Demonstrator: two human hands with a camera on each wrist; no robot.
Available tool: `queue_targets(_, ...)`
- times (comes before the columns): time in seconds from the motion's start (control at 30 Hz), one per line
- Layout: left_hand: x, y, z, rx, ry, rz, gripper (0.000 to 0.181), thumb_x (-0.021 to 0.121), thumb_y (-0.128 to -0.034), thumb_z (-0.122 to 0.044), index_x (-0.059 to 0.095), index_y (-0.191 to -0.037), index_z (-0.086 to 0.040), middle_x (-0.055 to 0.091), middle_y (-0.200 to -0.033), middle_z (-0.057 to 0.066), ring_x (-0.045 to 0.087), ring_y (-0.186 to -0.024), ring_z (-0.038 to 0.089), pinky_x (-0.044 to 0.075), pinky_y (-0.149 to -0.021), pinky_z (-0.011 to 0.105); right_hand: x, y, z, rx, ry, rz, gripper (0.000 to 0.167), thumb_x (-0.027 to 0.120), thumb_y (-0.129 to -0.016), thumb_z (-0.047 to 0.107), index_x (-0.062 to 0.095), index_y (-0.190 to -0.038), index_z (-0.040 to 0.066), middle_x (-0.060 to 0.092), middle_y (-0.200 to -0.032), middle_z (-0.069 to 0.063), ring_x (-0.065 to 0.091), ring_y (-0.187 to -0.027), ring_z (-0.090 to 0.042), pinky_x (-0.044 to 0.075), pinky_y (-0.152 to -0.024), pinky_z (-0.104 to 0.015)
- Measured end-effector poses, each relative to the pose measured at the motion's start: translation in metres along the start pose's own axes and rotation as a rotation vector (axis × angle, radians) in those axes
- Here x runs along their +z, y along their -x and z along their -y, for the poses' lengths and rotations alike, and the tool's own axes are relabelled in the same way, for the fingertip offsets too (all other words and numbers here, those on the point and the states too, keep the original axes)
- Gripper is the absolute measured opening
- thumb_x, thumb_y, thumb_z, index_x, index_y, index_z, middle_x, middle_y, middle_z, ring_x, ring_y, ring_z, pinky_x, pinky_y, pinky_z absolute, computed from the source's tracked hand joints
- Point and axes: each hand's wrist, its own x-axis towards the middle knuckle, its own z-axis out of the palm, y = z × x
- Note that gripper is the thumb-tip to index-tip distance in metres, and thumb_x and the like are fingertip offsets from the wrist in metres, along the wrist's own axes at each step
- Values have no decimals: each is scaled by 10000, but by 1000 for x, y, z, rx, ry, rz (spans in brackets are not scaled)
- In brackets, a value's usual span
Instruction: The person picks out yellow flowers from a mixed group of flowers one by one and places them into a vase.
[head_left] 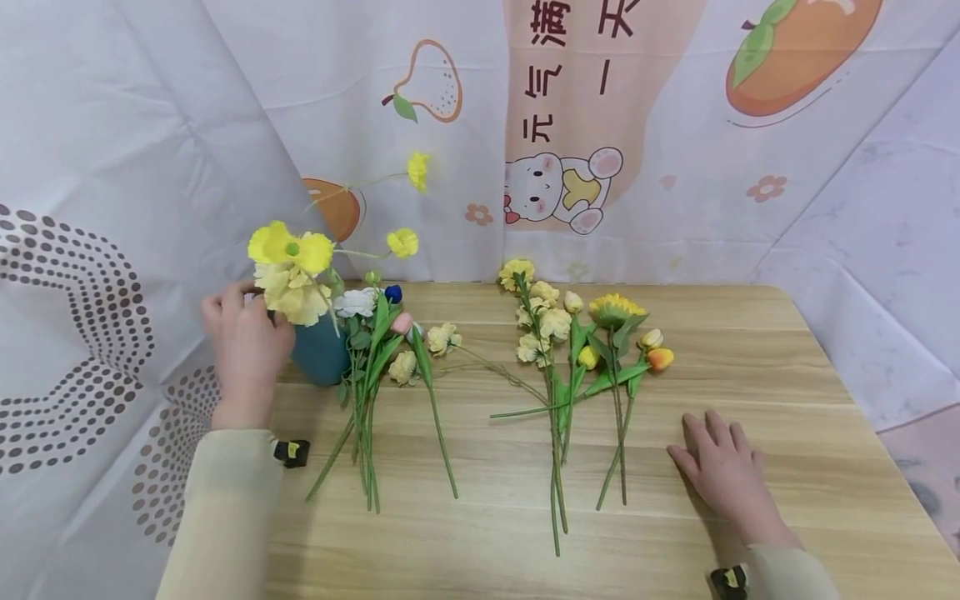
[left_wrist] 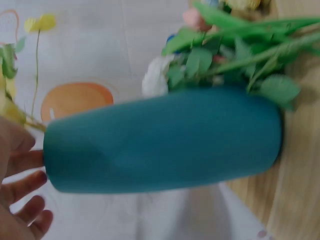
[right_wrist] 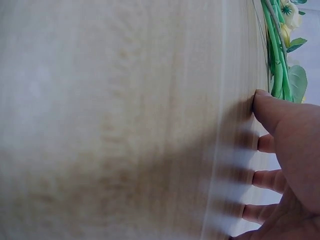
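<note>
My left hand [head_left: 249, 346] is at the mouth of a teal vase [head_left: 321, 354], its fingertips by the rim. Yellow poppies [head_left: 291, 248] and a pale yellow ruffled flower [head_left: 292, 293] rise from the vase beside this hand. In the left wrist view, the vase [left_wrist: 160, 142] stands upright on the table, with thin stems [left_wrist: 36, 124] at its mouth close to the thumb. The flowers hide part of the grip, so whether the fingers pinch a stem is unclear. My right hand [head_left: 723, 471] rests on the table with fingers spread, holding nothing.
Beside the vase lie green-stemmed flowers, including a white bloom [head_left: 356, 302], a blue bud [head_left: 393, 293] and a pink tulip [head_left: 402, 323]. Cream roses [head_left: 555, 323], a sunflower [head_left: 617, 310] and an orange-yellow tulip [head_left: 660, 358] lie mid-table. A printed curtain [head_left: 457, 167] hangs behind the wooden table [head_left: 480, 533].
</note>
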Motion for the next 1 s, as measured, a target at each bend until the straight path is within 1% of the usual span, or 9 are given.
queue_targets(0.13, 8, 17, -9, 4, 63, -192, 182, 613, -941, 17, 669, -1020, 171, 541, -1239, 334, 398, -1164, 499, 283, -956, 582, 0, -1, 1, 4, -4, 8, 618, 516, -1059, 456, 411, -1457, -4, 261, -1506, -410, 208, -1314, -721, 206, -913, -880)
queue_targets(0.2, 14, 26, -15, 10, 103, -260, 170, 610, -944, 1, 658, -993, 156, 529, -1175, 332, 391, -1116, 500, 289, -929, 579, 0, -1, 0, 9, -7, 13, 619, 514, -1059, 456, 407, -1460, -5, 252, -1511, -412, 199, -1317, -726, 198, -916, -883)
queue_targets(0.27, 22, 35, -22, 33, 124, -292, 166, 617, -939, -23, 644, -955, 141, 527, -1122, 323, 401, -1062, 500, 316, -901, 576, 0, -1, 0, 13, -8, 18, 621, 511, -1061, 457, 403, -1462, -4, 246, -1516, -413, 193, -1320, -728, 191, -919, -886)
queue_targets(0.33, 33, 44, -31, 84, 136, -285, 165, 624, -927, -40, 641, -926, 125, 550, -1053, 316, 439, -1014, 499, 345, -888, 581, 0, -1, 0, 13, -7, 19, 623, 509, -1061, 459, 403, -1464, -5, 243, -1519, -413, 192, -1322, -725, 187, -919, -889)
queue_targets(0.4, 45, 53, -42, 140, 142, -238, 170, 645, -921, -60, 669, -935, 108, 590, -1007, 301, 488, -964, 491, 393, -862, 572, 0, -1, -1, 9, -3, 17, 623, 509, -1061, 461, 406, -1463, -4, 247, -1519, -411, 197, -1322, -722, 192, -915, -889)
queue_targets(0.5, 62, 64, -60, 215, 149, -114, 148, 664, -921, -69, 706, -958, 68, 654, -969, 261, 559, -929, 471, 446, -863, 560, 1, -1, -1, 3, 6, 12, 620, 513, -1059, 460, 410, -1459, -2, 259, -1512, -412, 210, -1317, -719, 207, -907, -885)
queue_targets(0.7, 88, 81, -96, 281, 160, 155, 158, 687, -937, -91, 746, -1061, -13, 730, -1033, 159, 636, -969, 376, 508, -895, 491, 2, -1, -1, 6, 16, 12, 618, 512, -1058, 466, 408, -1460, 8, 262, -1510, -405, 216, -1316, -710, 216, -906, -877)
queue_targets(0.83, 101, 91, -118, 302, 142, 329, 207, 662, -983, -164, 729, -1151, -63, 722, -1139, 117, 643, -1076, 334, 499, -1007, 482, 1, -2, -1, 8, 15, 16, 619, 507, -1060, 467, 403, -1464, 10, 257, -1512, -406, 211, -1317, -715, 213, -912, -878)
queue_targets(1.0, 119, 104, -138, 362, 117, 475, 264, 609, -1029, -267, 715, -1221, -118, 711, -1232, 71, 642, -1175, 289, 468, -1083, 472, 0, -1, 1, 5, 10, 14, 604, 508, -1062, 458, 405, -1457, 13, 262, -1505, -408, 215, -1311, -722, 213, -909, -883)
